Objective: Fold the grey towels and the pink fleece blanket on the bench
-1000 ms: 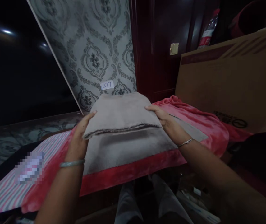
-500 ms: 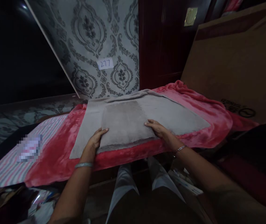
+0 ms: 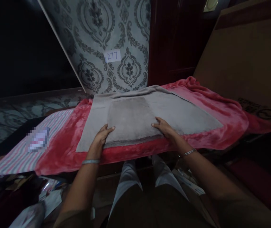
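Note:
A folded grey cloth [image 3: 131,118] lies flat, its layered front edge facing me. Beneath it, a larger light grey cloth [image 3: 177,114] is spread out, with a rumpled fold along its back. My left hand [image 3: 101,137] rests at the folded cloth's left side near the front corner, thumb and fingers apart. On the opposite side, my right hand [image 3: 166,128] has its thumb and forefinger spread by the front right corner. Neither hand is visibly gripping the cloth; the undersides of both hands are hidden.
A red plush blanket [image 3: 61,145] covers the surface under the cloths. Striped fabric [image 3: 14,158] with a blurred item [image 3: 38,139] lies left. Behind are a patterned wall with a "277" label [image 3: 112,55] and a dark screen [image 3: 26,47]. A large cardboard box [image 3: 247,60] stands right.
The view has shifted slightly, so the scene sits higher and further right. My left hand has eased outward from the folded cloth's edge, and its thumb and fingers are further apart. The cloths lie the same.

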Tool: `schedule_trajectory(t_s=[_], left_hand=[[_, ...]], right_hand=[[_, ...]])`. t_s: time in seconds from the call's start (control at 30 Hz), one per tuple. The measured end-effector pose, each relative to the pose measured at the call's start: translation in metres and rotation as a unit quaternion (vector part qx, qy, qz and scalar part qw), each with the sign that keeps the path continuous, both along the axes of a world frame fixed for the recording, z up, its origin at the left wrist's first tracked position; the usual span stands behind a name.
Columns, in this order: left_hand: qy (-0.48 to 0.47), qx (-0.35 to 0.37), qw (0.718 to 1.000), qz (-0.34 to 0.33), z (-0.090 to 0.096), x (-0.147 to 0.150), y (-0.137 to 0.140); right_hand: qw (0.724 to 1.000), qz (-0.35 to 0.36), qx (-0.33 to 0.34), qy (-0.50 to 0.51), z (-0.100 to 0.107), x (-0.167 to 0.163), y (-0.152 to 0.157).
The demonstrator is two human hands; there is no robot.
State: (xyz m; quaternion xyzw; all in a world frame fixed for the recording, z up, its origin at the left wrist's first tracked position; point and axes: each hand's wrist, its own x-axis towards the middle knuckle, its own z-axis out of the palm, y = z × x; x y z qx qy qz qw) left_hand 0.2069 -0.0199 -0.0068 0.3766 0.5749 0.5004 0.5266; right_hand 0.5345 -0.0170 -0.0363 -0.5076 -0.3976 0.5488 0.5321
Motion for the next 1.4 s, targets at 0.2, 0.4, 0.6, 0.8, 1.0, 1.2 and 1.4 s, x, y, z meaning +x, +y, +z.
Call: schedule_trajectory(t_s=[0.2, 0.4, 0.6, 0.8, 1.0, 1.2, 1.4], left_hand=[[-0.034, -0.038, 0.996, -0.079, 0.003, -0.006, -0.030], [-0.066, -0.021, 0.997, -0.035, 0.001, 0.000, -0.046], [-0.089, -0.017, 0.996, -0.009, 0.002, 0.004, -0.050], [-0.106, 0.013, 0.994, -0.013, -0.001, 0.002, -0.054], [-0.110, 0.016, 0.994, -0.006, -0.006, 0.001, -0.051], [-0.067, 0.023, 0.997, -0.013, -0.009, -0.001, -0.048], [-0.065, 0.025, 0.997, -0.025, -0.008, 0.000, -0.049]], right_hand=[[1.000, -0.019, 0.011, -0.019, -0.012, 0.003, 0.006], [0.998, -0.040, 0.017, -0.055, -0.015, 0.002, 0.006], [0.998, -0.027, 0.017, -0.053, -0.014, -0.001, 0.001], [0.983, -0.073, 0.078, -0.148, -0.021, 0.002, -0.004], [0.912, -0.108, 0.228, -0.324, -0.025, -0.003, -0.025], [0.806, -0.106, 0.416, -0.408, -0.020, -0.032, -0.065], [0.818, -0.052, 0.386, -0.423, -0.031, -0.061, -0.098]])
